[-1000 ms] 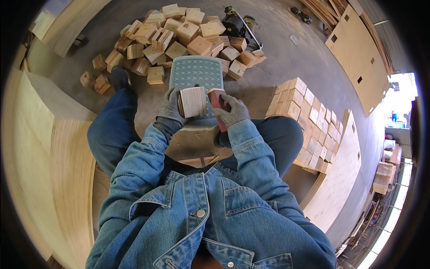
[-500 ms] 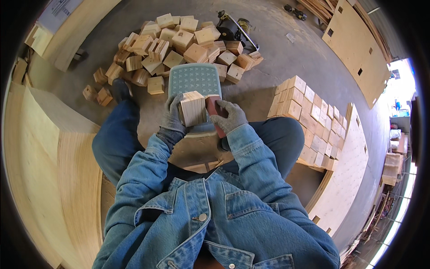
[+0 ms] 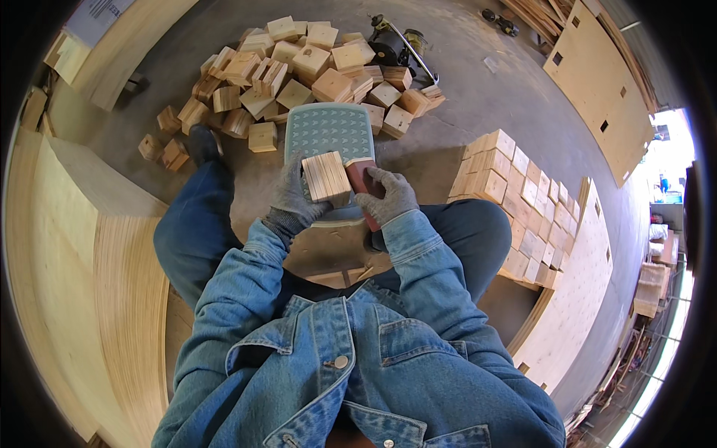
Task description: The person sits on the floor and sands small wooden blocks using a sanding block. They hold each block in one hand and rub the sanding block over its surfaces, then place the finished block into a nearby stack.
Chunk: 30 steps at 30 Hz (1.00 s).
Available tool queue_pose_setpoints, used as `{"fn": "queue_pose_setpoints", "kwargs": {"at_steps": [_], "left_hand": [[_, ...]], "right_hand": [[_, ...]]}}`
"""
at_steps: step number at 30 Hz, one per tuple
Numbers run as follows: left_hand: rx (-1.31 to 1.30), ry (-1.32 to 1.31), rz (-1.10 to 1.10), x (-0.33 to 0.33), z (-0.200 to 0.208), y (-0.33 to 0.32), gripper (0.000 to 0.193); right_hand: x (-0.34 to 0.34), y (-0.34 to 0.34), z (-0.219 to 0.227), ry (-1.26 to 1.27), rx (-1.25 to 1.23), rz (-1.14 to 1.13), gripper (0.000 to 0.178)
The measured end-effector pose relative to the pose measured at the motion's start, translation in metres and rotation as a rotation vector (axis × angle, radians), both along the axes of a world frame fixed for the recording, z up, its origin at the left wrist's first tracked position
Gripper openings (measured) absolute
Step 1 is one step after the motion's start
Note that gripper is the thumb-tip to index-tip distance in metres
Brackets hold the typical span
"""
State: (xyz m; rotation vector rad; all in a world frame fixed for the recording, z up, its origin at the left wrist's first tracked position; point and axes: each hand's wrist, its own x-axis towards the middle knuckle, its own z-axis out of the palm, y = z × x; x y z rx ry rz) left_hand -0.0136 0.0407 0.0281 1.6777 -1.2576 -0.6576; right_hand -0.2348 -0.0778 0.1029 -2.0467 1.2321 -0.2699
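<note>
My left hand (image 3: pixel 292 196), in a grey knit glove, is closed round the left side of a layered wooden block (image 3: pixel 326 178). The block's striped ply edges face up toward me. In my right hand (image 3: pixel 390 197), gloved alike, is a reddish-brown sanding block (image 3: pixel 361 178) with a pale wooden top edge. It stands tilted close against the wooden block's right side; whether the two touch I cannot tell. Both hands are above the near part of a grey-green plastic stool (image 3: pixel 328 128) between my knees.
Beyond the stool lies a loose heap of wooden blocks (image 3: pixel 295 93), with a power tool (image 3: pixel 399 46) behind it. Stacked blocks (image 3: pixel 515 205) stand in rows at right on a plywood sheet (image 3: pixel 575 284). Large plywood panels (image 3: pixel 127 276) rise close on my left.
The wooden block has turned in my left hand, so its striped edge face now shows more squarely. The sanding block stays at its right side. The whole view has shifted slightly.
</note>
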Motion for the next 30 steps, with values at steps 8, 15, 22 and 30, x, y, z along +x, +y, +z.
{"fn": "queue_pose_setpoints", "kwargs": {"at_steps": [8, 15, 22, 30], "left_hand": [[0.136, -0.223, 0.008, 0.003, -0.025, -0.003, 0.135], [0.064, -0.158, 0.021, 0.000, -0.016, 0.002, 0.136], [0.054, 0.280, 0.002, 0.006, -0.043, -0.003, 0.124], [-0.265, -0.378, 0.087, 0.000, 0.047, 0.008, 0.115]], "right_hand": [[0.003, -0.003, -0.003, -0.002, 0.017, -0.010, 0.071], [0.006, -0.005, -0.003, 0.081, 0.074, -0.028, 0.075], [0.013, -0.007, -0.015, 0.177, -0.011, -0.023, 0.075], [0.020, -0.004, -0.012, 0.213, -0.078, -0.069, 0.079]]}}
